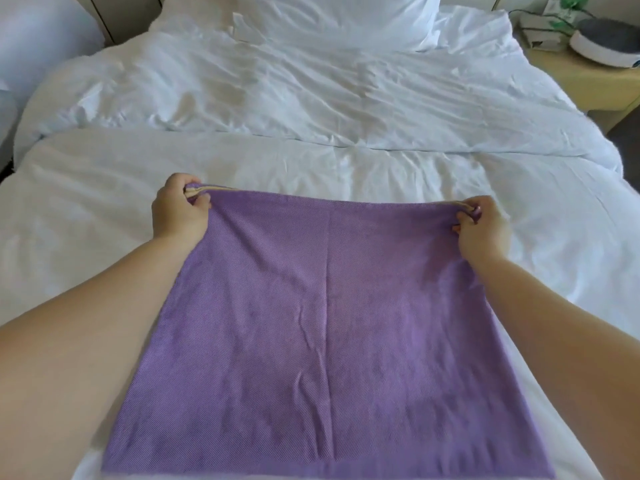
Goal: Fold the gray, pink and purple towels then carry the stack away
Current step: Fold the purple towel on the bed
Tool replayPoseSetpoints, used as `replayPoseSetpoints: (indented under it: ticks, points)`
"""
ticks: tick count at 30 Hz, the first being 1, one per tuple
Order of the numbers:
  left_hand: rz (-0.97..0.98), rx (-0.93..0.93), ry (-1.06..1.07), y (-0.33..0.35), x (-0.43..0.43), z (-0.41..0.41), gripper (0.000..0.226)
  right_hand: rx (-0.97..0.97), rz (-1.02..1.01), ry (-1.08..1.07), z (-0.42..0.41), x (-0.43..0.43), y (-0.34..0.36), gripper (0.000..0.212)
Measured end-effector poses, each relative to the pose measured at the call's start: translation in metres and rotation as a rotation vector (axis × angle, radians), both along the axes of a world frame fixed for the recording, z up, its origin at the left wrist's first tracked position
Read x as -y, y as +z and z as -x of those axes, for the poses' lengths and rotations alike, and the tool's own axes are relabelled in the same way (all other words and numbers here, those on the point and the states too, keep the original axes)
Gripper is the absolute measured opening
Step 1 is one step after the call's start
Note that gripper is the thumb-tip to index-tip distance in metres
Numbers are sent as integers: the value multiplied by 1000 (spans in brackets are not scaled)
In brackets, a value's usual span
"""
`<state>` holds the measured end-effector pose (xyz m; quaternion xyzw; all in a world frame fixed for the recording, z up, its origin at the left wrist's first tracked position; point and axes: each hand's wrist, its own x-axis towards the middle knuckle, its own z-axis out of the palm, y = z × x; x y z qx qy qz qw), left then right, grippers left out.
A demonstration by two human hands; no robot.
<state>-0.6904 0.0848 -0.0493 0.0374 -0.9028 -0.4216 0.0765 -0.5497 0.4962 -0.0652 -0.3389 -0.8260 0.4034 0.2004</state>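
Note:
A purple towel (322, 341) lies spread on the white bed (311, 161), reaching from the near edge toward the middle. My left hand (180, 209) pinches its far left corner, where a beige trim shows. My right hand (481, 226) pinches the far right corner the same way. The far edge is stretched taut between both hands. A faint crease runs down the towel's middle. No gray or pink towel is visible.
A rumpled white duvet (277, 84) and a pillow (332, 15) cover the far half of the bed. A wooden nightstand (588, 81) at the right holds a round grey and white device (606, 43) and cables. Another white bed (41, 32) shows at the far left.

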Motion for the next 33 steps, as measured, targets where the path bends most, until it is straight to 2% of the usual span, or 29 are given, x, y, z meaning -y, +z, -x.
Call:
replayPoseSetpoints:
  ticks: [3, 7, 8, 9, 11, 13, 15, 20, 23, 25, 27, 29, 31, 33]
  points:
    - [79, 4, 44, -19, -5, 2, 29, 13, 2, -11, 8, -2, -20, 21]
    - [123, 8, -26, -28, -14, -8, 63, 123, -112, -8, 4, 0, -31, 58]
    - [212, -56, -80, -29, -19, -18, 69, 110, -183, 12, 1, 8, -29, 62]
    - [349, -159, -182, -32, -27, -30, 72, 74, -281, 75, -2, 22, -27, 63]
    - [559, -332, -526, -42, -50, -59, 68, 24, -465, 344, -6, 64, -28, 58]
    - [752, -270, -770, -57, -72, -78, 66, 127, -537, 616, -7, 105, -39, 57]
    - [911, -141, -752, -74, -78, -79, 70, 316, -571, 661, -6, 116, -56, 61]
    - [1111, -40, -515, -80, -25, -44, 73, 574, -645, 447, -23, 34, -69, 70]
    - [1131, 59, -370, -66, 11, -48, 72, 693, -632, 312, -54, 2, -57, 71]
    - [1052, 75, -303, -50, 11, -69, 69, 683, -642, 248, -73, 9, -42, 70]
    - [918, -33, -381, -38, -7, -112, 66, 548, -673, 315, -91, 49, -27, 67]
    - [843, -132, -607, -40, -26, -171, 63, 450, -645, 494, -117, 107, -24, 67]
    - [867, -85, -736, -51, -24, -215, 63, 512, -607, 625, -149, 148, -34, 68]
    - [914, 58, -683, -63, 1, -226, 67, 608, -611, 603, -174, 148, -45, 70]
